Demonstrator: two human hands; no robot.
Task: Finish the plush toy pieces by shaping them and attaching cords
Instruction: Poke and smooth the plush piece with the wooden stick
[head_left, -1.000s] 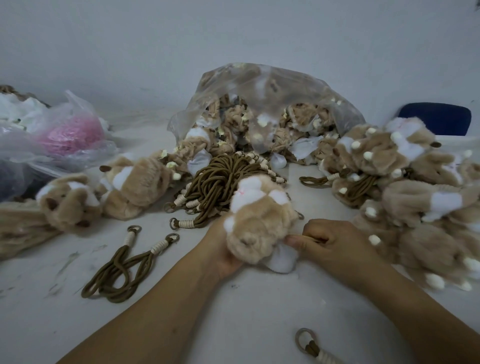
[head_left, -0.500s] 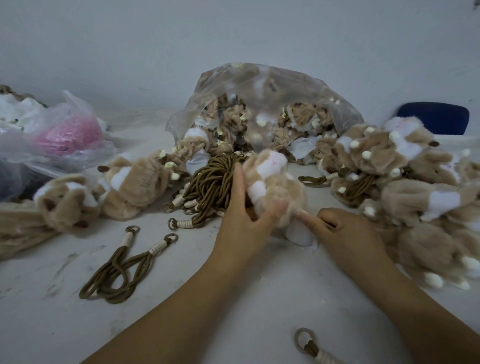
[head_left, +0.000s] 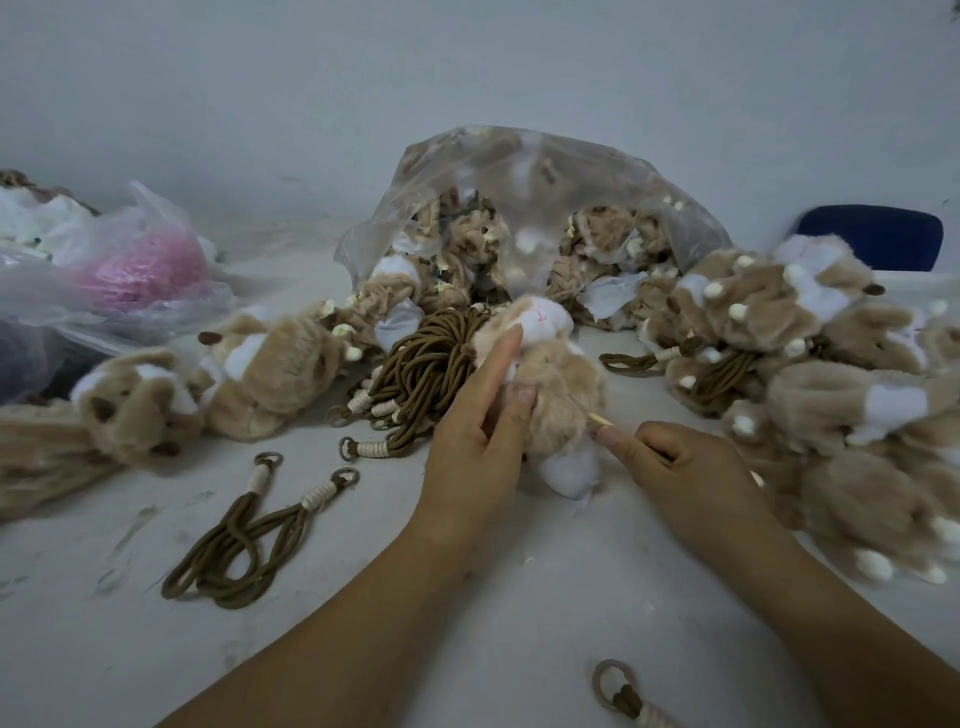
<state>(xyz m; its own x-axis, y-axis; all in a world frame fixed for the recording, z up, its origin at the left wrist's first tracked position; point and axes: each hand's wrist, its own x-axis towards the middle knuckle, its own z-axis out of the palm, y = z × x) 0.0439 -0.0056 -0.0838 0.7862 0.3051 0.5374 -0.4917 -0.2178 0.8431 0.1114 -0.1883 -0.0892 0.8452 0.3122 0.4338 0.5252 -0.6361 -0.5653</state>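
A tan and white plush toy piece (head_left: 558, 382) stands at the table's middle, white stuffing bulging from its lower end. My left hand (head_left: 480, 431) grips its left side, fingers spread up over the fur. My right hand (head_left: 680, 467) pinches a thin wooden stick (head_left: 602, 420) whose tip touches the plush's lower right side. A bundle of brown cords (head_left: 421, 374) with rings lies just behind my left hand. Two loose brown cords (head_left: 244, 535) lie at the front left.
A clear bag of plush pieces (head_left: 519, 234) stands behind. More plush pieces pile at the right (head_left: 810, 364) and lie at the left (head_left: 260, 369). Plastic bags with pink material (head_left: 135, 270) sit far left. Another cord ring (head_left: 615, 686) lies at the front edge.
The plush was turned and lifted from lying low near me to standing upright farther away. My left hand moved from under it to its left side. The stick now shows in my right hand.
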